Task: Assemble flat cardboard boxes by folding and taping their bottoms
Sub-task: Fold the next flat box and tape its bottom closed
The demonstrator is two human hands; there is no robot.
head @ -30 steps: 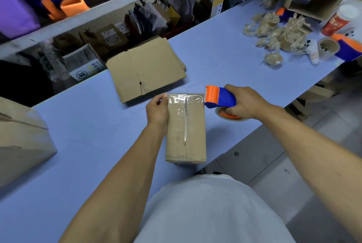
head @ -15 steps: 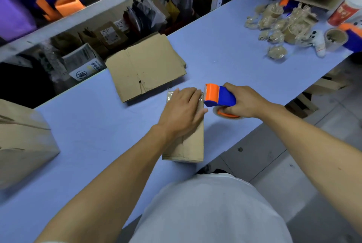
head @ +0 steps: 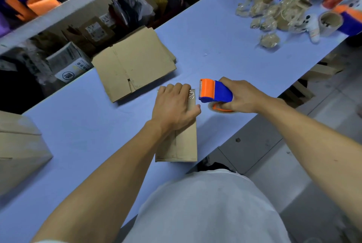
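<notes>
The left hand (head: pixel 174 105) presses flat, fingers straight, on the taped box (head: pixel 182 144) at the desk (head: pixel 82 125) edge. The right hand (head: pixel 242 95) grips the tape dispenser (head: pixel 214 92) beside it. Labels behind are unreadable.

head view, steeply down, close

Site type: packing/shipping workroom | Evidence, centre: long blue worktable (head: pixel 225 52) with stack of flat cardboard boxes (head: pixel 135 62) | Evidence, upper left: shelf (head: pixel 64 15) above stored cartons and bagged goods | Evidence, upper right: wads of used tape (head: pixel 274 13), empty tape core (head: pixel 331 23) | Evidence, centre right: handheld tape dispenser (head: pixel 214 92)
</notes>
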